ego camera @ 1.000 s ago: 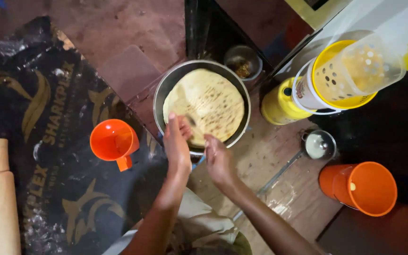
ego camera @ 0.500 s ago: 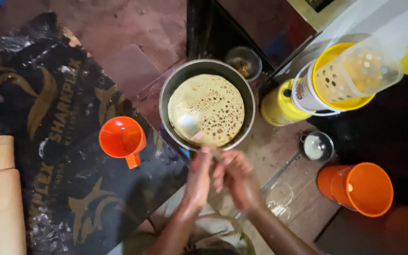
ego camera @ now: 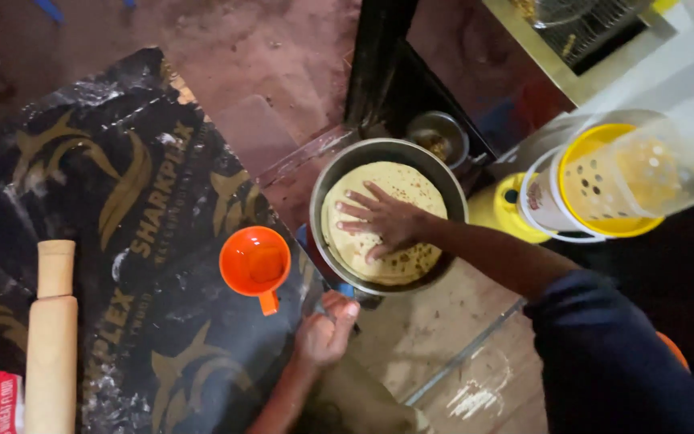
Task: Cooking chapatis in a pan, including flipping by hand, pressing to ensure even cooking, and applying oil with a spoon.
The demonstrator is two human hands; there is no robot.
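The flatbread [ego camera: 387, 221] lies flat in the round metal pan [ego camera: 327, 185] and looks well cooked on its upper face, pale yellow with scattered brown spots, though the underside cannot be seen. The right hand [ego camera: 383, 221] rests on it with fingers spread, gripping nothing. The left hand [ego camera: 324, 331] is closed at the pan's near edge, just beside an orange cup [ego camera: 255, 264]; what it holds cannot be made out.
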